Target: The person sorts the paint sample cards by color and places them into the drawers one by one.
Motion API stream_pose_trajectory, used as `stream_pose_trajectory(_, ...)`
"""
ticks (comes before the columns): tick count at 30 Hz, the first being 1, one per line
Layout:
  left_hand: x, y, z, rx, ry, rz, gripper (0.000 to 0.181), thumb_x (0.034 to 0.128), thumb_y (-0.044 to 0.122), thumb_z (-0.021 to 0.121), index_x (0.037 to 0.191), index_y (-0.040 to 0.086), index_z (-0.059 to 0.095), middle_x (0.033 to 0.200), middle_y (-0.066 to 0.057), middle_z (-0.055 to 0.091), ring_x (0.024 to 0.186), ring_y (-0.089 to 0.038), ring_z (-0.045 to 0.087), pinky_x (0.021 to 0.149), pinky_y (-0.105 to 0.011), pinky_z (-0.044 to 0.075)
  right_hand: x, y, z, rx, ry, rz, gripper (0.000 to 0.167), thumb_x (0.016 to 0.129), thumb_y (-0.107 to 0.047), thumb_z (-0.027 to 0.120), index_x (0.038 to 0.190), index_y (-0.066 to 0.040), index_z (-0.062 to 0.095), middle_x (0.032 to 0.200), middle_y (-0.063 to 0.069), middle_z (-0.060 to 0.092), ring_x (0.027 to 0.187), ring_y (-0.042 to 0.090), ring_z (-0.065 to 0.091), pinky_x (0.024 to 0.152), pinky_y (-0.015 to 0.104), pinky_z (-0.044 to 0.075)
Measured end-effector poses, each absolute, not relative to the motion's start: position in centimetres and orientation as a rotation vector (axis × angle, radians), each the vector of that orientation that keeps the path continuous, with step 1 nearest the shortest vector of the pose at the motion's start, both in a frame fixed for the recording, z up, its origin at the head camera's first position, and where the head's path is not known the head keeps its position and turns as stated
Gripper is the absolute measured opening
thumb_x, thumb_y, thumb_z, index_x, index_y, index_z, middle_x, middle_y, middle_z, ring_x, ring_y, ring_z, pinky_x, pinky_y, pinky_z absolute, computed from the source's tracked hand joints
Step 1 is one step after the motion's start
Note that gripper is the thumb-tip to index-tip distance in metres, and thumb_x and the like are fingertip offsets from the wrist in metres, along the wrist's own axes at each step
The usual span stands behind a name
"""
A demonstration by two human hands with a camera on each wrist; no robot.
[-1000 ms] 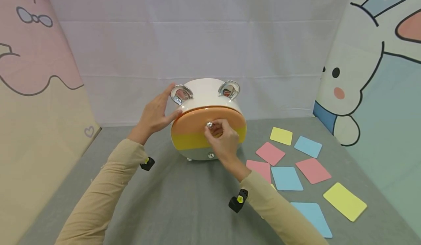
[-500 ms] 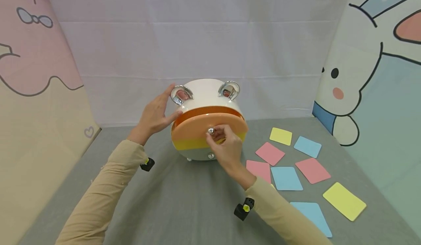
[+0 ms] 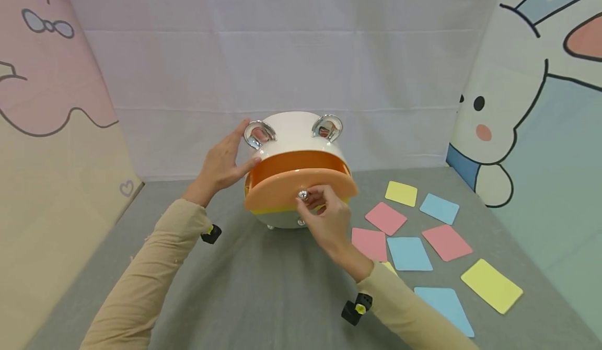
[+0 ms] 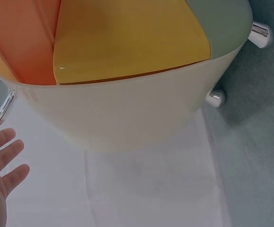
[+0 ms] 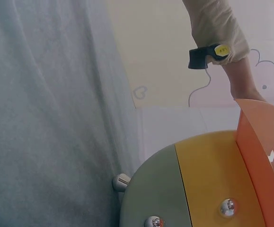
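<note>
A small rounded white drawer cabinet (image 3: 292,130) with silver ears stands on the grey cloth. Its top orange drawer (image 3: 275,189) is pulled partway out, and the part of its inside that shows is orange. My right hand (image 3: 329,219) pinches that drawer's silver knob (image 3: 303,195) between thumb and fingers. The left hand (image 3: 220,164) rests against the cabinet's upper left side, thumb by the front rim and straight fingers near the left ear (image 3: 259,134). In the right wrist view, the yellow drawer (image 5: 205,172) and the grey-green drawer (image 5: 153,177) are closed.
Several pink, blue and yellow cards lie on the cloth to the right, such as a blue card (image 3: 409,254) and a yellow card (image 3: 491,286). A white curtain (image 3: 291,68) hangs behind, with cartoon-printed panels (image 3: 555,183) at the sides.
The orange drawer has gone from closed to partly out. My right hand has moved toward me and slightly down with its knob. My left hand has kept its place.
</note>
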State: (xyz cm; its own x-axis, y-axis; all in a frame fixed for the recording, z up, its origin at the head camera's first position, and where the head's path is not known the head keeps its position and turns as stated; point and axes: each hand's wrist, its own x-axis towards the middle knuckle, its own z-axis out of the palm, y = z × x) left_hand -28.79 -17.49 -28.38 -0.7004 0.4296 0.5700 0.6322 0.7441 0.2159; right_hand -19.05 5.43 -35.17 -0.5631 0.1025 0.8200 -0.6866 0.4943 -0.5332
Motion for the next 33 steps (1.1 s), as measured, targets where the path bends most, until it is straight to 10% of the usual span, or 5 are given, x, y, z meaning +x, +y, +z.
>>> stream_pose_trajectory(33, -28.8, -17.4, -28.2, -0.809, -2.416, -0.538, 0.081, 0.0822, 0.039, 0.059, 0.146, 0.012, 0.018, 0.139, -0.017, 0.039, 0.121, -0.036, 0.042, 0.089, -0.053, 0.04, -17.0, 6.2, -35.6, 0.56, -1.871, 1.131, 0.025, 0.068, -0.014, 0.076, 0.085, -0.005, 0.059, 0.07, 0.002, 0.065, 0.057, 0.009, 0.06, 0.048, 0.018, 0.047)
